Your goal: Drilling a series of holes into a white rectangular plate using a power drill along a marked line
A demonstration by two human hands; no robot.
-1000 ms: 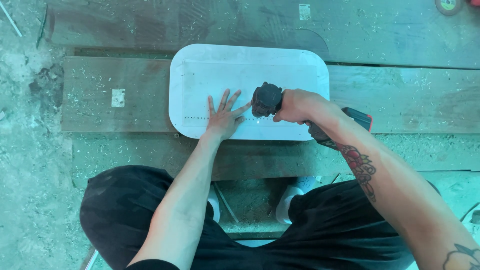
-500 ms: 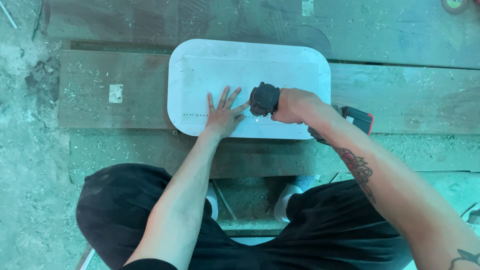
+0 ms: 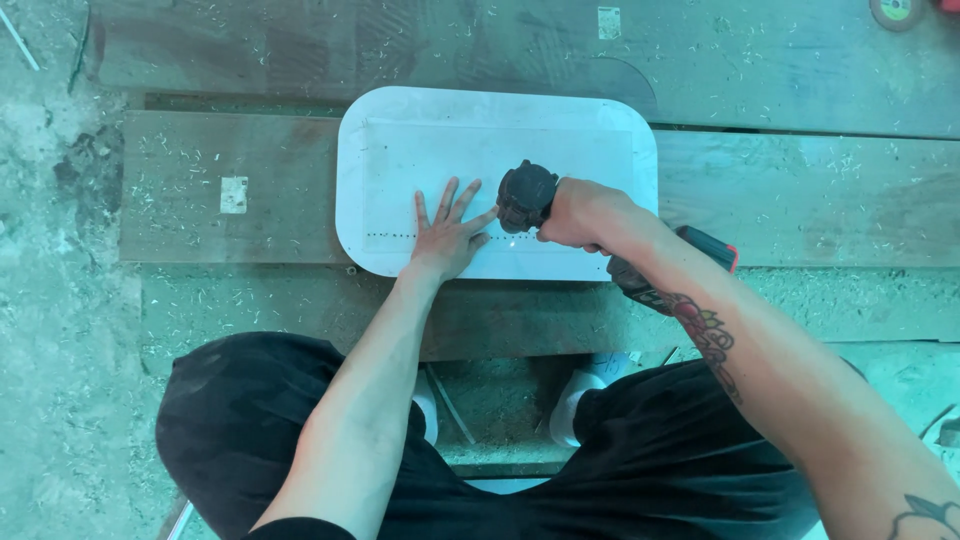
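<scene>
One white panel (image 3: 500,130) lies across two planks (image 3: 800,195). On it, the left hand (image 3: 447,236) presses flat, fingers spread; the right hand (image 3: 580,212) grips one cordless drill (image 3: 527,195), now slightly further left along the hole row.

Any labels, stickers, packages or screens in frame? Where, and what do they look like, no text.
Pale label: on the middle plank, left of the white panel; small, squarish, whitish.
Pale label: on the far plank at the top edge, right of centre; small upright rectangle, whitish with a greenish tint.
Round disc: top right corner, cut off by the frame; dark rim around a pale centre label with yellow-green.
No packages or screens in view.
</scene>
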